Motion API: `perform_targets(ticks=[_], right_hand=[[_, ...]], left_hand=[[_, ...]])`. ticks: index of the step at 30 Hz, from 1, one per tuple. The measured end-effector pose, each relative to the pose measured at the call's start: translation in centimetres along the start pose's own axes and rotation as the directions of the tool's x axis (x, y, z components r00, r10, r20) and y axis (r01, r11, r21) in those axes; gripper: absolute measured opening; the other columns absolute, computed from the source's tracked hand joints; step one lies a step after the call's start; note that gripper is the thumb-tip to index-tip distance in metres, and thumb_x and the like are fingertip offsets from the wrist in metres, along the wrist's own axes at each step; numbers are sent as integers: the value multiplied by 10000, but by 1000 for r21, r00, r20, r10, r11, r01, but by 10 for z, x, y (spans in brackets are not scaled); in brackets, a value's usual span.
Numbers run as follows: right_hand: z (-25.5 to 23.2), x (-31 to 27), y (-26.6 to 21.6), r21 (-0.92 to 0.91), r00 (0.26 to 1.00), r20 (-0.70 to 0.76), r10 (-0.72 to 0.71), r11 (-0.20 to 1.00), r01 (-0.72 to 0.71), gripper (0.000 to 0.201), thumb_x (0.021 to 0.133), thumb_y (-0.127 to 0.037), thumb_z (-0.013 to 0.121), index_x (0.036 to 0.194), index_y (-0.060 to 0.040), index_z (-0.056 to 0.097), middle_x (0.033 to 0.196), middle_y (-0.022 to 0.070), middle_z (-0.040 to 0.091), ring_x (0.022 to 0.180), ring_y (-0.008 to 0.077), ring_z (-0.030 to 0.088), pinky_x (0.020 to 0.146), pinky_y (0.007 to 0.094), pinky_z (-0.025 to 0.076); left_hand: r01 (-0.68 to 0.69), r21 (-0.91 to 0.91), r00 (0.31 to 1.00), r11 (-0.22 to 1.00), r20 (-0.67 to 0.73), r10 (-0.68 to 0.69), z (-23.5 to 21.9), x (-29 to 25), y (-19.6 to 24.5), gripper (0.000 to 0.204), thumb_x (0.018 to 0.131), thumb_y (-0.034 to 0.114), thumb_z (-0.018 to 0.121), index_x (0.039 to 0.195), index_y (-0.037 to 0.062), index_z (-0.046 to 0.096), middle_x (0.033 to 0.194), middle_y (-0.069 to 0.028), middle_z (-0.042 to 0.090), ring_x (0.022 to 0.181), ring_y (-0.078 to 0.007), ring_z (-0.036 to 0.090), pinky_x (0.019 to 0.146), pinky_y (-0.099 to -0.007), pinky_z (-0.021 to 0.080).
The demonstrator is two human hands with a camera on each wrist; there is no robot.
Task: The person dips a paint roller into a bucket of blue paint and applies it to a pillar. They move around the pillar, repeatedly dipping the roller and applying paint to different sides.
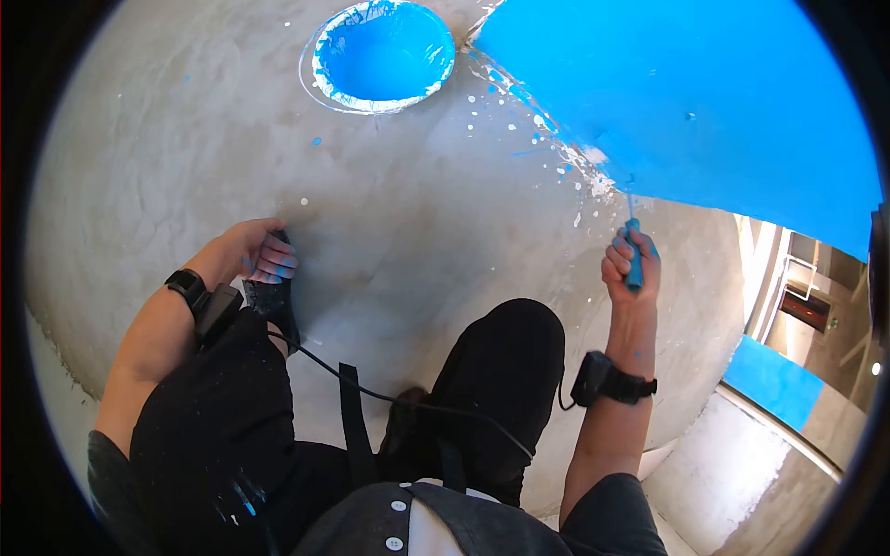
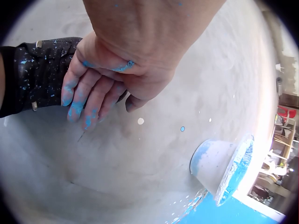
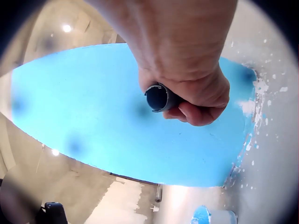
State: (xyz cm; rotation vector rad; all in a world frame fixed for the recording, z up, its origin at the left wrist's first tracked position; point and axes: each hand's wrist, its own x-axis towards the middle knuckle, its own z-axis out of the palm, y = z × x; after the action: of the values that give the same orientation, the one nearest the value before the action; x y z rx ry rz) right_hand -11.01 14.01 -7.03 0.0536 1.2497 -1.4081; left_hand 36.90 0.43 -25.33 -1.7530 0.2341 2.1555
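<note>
My right hand (image 1: 633, 264) grips the blue handle of a paint roller (image 1: 633, 252), whose thin metal rod points toward a blue painted panel (image 1: 686, 102). The roller's head does not stand out against the blue. In the right wrist view, the dark butt of the handle (image 3: 157, 98) shows beside the curled fingers. My left hand (image 2: 105, 88) hangs loosely bent beside a black, paint-flecked shoe (image 2: 42, 77), with nothing held and blue paint on its fingertips. A bucket (image 1: 385, 56) coated inside with blue paint stands on the floor beyond both hands, near the panel's corner.
White and blue paint drips dot the grey floor (image 1: 399, 222) along the panel's edge. A black cable (image 1: 399, 397) runs across my lap between the wrist cameras. Past the panel at the right are a lower level and another blue strip (image 1: 774, 380).
</note>
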Motion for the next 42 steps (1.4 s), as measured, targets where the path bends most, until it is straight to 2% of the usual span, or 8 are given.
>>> perform_targets(ticks=[4, 12, 17, 21, 23, 29, 36, 42], right_hand=[[-33, 49, 11, 111, 994, -63, 91, 990, -84, 142, 842, -175, 404, 771, -58, 442, 520, 19, 402, 372, 133, 369, 319, 270, 270], [-31, -11, -14, 99, 993, 121, -6, 995, -6, 174, 845, -171, 389, 827, -10, 451, 529, 28, 413, 377, 136, 387, 326, 268, 290], [-50, 48, 0, 79, 995, -8, 99, 992, -98, 164, 829, -186, 422, 789, -30, 454, 521, 3, 412, 382, 122, 390, 331, 246, 289], [-50, 19, -5, 38, 997, 43, 67, 997, -69, 168, 833, -185, 419, 784, -29, 456, 522, 3, 412, 382, 118, 388, 331, 247, 288], [-46, -11, -12, 5, 999, 22, -50, 999, 50, 172, 835, -187, 417, 780, -29, 456, 526, 3, 416, 383, 116, 388, 330, 247, 287], [-73, 26, -18, 26, 996, -57, 74, 997, -73, 157, 831, -175, 429, 791, -26, 456, 529, 10, 419, 382, 121, 385, 337, 258, 291], [-77, -7, -19, 56, 1000, -12, -25, 998, 25, 162, 830, -172, 430, 809, -17, 472, 529, 15, 423, 381, 126, 385, 345, 259, 298], [-97, 27, -17, 51, 996, -78, 49, 998, -46, 160, 830, -167, 436, 821, -12, 476, 535, 7, 425, 381, 115, 383, 348, 249, 297]], left_hand=[[-11, -5, 1000, 1000, -14, 11, 1, -5, 0, 460, 835, 442, 417, 921, 7, 537, 866, -174, 615, 788, -301, 605, 684, -412, 458], [-12, -1, 999, 1000, -33, 12, 5, -7, 1, 462, 833, 441, 425, 928, 1, 531, 863, -178, 615, 781, -311, 604, 696, -413, 455], [-10, -23, 1000, 1000, -1, 10, -1, -2, -1, 460, 834, 439, 425, 928, 0, 526, 880, -175, 612, 781, -309, 603, 701, -410, 455], [-13, -14, 1000, 1000, 6, 13, 1, -3, 0, 460, 833, 437, 427, 936, -1, 521, 877, -174, 613, 784, -303, 605, 701, -409, 458], [-16, -13, 1000, 1000, 0, 16, 3, -6, 0, 460, 833, 438, 427, 936, -1, 521, 876, -174, 613, 783, -302, 605, 697, -409, 459], [-22, -10, 1000, 1000, -11, 22, 3, -5, -1, 460, 830, 438, 433, 922, -1, 530, 867, -174, 615, 770, -301, 607, 693, -411, 461], [-18, -9, 999, 1000, -29, 18, 6, -8, 1, 470, 831, 442, 435, 918, -7, 541, 866, -174, 616, 754, -302, 610, 687, -417, 465], [7, -48, 1000, 999, -26, -9, 2, -4, 1, 476, 824, 454, 444, 901, -4, 551, 857, -184, 610, 772, -313, 600, 687, -436, 464]])
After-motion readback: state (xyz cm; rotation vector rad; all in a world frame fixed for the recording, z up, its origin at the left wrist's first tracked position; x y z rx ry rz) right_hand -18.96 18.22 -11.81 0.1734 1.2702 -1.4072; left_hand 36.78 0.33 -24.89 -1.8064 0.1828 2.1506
